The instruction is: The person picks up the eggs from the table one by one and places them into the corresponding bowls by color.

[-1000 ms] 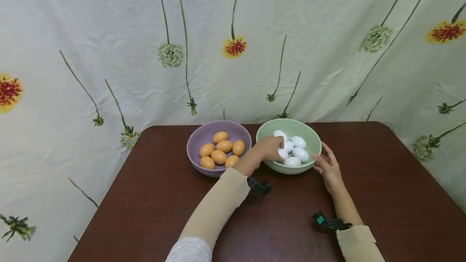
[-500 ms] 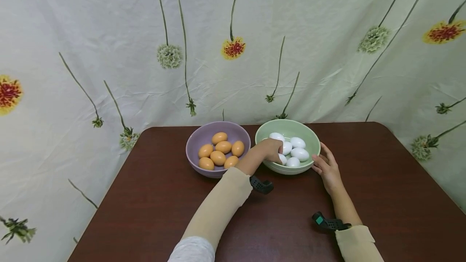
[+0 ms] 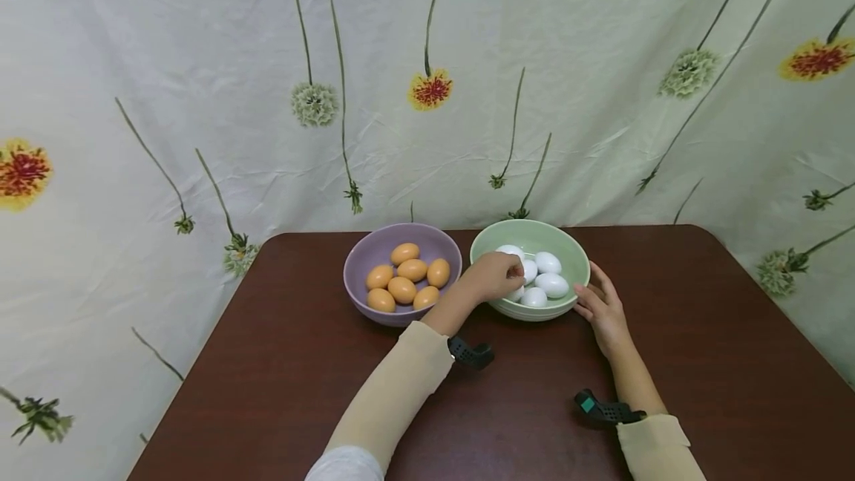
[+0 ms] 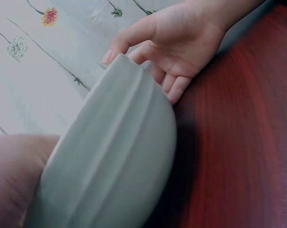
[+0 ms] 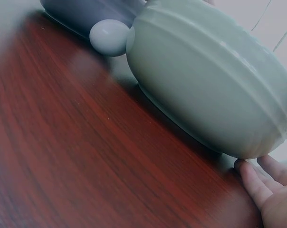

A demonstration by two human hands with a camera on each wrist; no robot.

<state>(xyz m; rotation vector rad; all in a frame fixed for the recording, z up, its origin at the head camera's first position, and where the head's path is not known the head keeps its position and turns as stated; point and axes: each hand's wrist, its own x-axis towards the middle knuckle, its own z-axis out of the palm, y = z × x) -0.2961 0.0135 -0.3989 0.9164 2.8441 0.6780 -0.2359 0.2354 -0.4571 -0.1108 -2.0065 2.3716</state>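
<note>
White eggs (image 3: 551,286) lie in a light green bowl (image 3: 564,243) on the table. My left hand (image 3: 493,277) hangs over this bowl's left side, fingers bent beside the eggs. No egg shows between its fingers, and one egg below is partly hidden by it. At the bowl's right side, my right hand (image 3: 606,318) holds the rim, thumb at the edge and fingers along the outer wall. The left wrist view has this right hand (image 4: 181,42) at the bowl's far end. Another white egg (image 5: 109,38) sits outside the bowl, against its wall.
Left of the green bowl stands a purple bowl (image 3: 361,295) with several brown eggs (image 3: 402,289). Both bowls are near the back edge of the dark red-brown table (image 3: 280,392). A flower-print cloth (image 3: 374,132) hangs behind.
The left hand has lifted slightly off the white eggs and drawn back a little. The egg at the bowl's near side has shifted slightly. The right hand stays at the rim.
</note>
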